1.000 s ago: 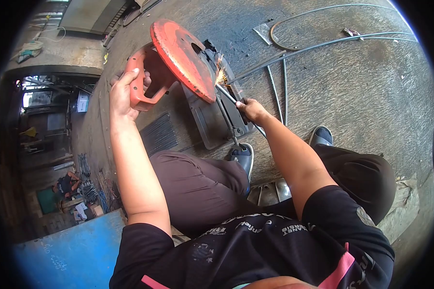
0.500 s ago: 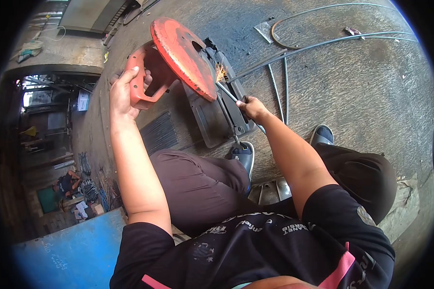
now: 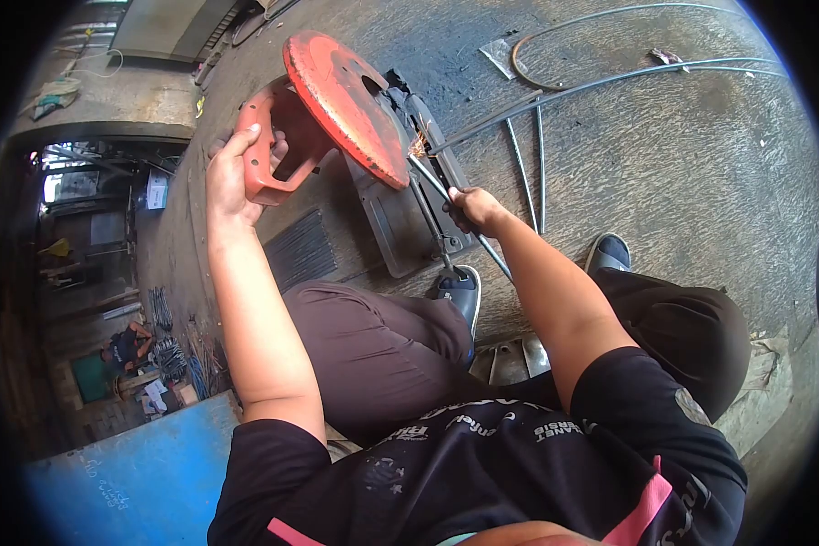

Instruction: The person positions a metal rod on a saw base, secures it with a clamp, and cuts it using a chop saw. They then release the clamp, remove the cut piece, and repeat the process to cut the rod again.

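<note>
My left hand is wrapped round the red D-shaped handle of a cut-off saw, beside its round, scuffed red guard. Orange sparks show at the guard's right edge, where the disc itself is mostly hidden. Closed on a thin metal rod, my right hand is just right of the saw's dark base. One end of this rod lies near the sparks; the other points down toward my forearm. Another long rod runs from the saw to the upper right.
Cut rods lie in a bundle on the concrete floor, left of the base. Two short rods and a curved hose or rod lie to the right. A blue panel is at lower left. Farther off, another person sits among metal stock.
The rod in my right hand now reaches farther toward the lower right, and that hand has shifted slightly. The spark spray looks a little smaller. My left hand keeps its hold on the handle.
</note>
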Demonstrator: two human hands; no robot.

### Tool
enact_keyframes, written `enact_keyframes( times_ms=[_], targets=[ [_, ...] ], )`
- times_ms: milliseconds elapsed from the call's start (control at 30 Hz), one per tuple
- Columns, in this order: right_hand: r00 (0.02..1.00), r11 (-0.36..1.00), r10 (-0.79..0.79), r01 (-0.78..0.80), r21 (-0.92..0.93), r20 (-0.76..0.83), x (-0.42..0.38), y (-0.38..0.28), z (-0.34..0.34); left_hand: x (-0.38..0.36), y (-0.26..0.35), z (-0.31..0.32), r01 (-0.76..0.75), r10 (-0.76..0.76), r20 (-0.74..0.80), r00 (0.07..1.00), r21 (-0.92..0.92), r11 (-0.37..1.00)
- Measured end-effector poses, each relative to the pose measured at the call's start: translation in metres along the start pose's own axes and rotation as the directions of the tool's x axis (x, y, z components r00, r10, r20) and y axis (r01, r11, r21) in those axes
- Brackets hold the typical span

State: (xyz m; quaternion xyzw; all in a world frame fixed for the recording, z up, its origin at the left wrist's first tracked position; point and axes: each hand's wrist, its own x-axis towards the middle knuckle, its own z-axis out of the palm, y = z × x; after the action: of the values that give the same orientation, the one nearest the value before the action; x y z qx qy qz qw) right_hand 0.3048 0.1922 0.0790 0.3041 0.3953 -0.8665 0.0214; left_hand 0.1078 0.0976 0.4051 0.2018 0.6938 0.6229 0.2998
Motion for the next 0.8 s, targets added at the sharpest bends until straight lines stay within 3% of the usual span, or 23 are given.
enact_keyframes(
  times_ms=[467, 800],
  targets=[
    [0.997, 0.997, 0.050, -0.052, 0.052, 0.053, -0.003, -0.003, 0.002, 0.000, 0.001, 0.002, -0.003, 0.003, -0.004, 1.000, -0.003, 1.000],
    [0.996, 0.998, -0.053, 0.050, 0.043, 0.076, 0.013, 0.010, 0.001, -0.001, 0.001, 0.002, -0.012, 0.011, 0.019, 1.000, 0.024, 1.000]
  ],
)
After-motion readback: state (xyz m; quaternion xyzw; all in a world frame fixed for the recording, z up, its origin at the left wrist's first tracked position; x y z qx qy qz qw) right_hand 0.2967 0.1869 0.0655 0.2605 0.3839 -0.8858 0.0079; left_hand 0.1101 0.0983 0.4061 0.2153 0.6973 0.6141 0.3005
